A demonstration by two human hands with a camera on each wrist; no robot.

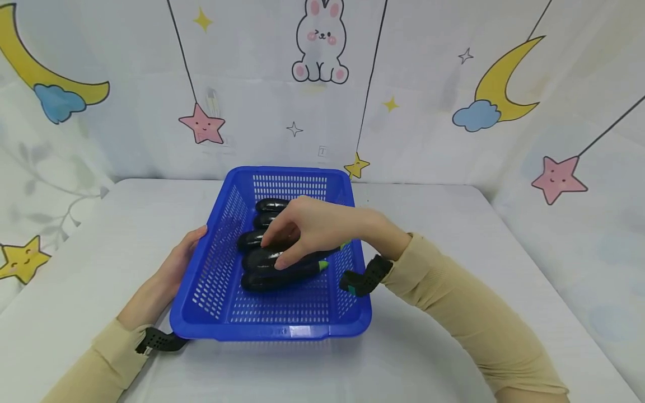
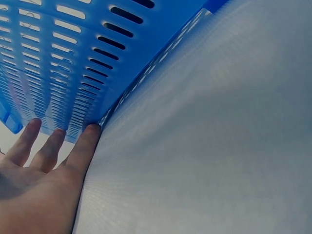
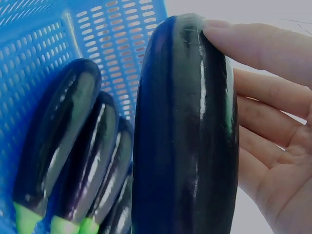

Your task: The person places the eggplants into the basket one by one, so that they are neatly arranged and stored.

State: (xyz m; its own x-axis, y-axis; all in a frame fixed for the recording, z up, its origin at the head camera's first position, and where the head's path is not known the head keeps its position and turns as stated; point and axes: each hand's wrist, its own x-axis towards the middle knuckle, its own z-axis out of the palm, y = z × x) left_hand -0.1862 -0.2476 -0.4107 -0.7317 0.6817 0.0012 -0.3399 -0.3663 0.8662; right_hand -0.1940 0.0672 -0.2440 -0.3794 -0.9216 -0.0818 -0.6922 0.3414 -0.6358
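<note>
A blue slotted plastic basket (image 1: 272, 331) holds several glossy dark eggplants (image 1: 272, 205) with green stem ends, lying side by side. My right hand (image 1: 322, 224) reaches in from the right and grips one eggplant (image 3: 185, 122) between thumb and fingers. In the right wrist view this eggplant is close to the camera, and the others lie to its left. At the basket's left side, my left hand (image 1: 176, 263) touches the outer wall. The left wrist view shows its fingers (image 2: 80, 151) extended against the slotted wall; its thumb is out of sight there.
The basket stands on a white-covered table (image 1: 428, 347). Behind it hangs a white cloth backdrop (image 1: 262, 84) printed with a rabbit, moons and stars, which also runs along both sides. Dark straps (image 1: 370, 274) circle both wrists.
</note>
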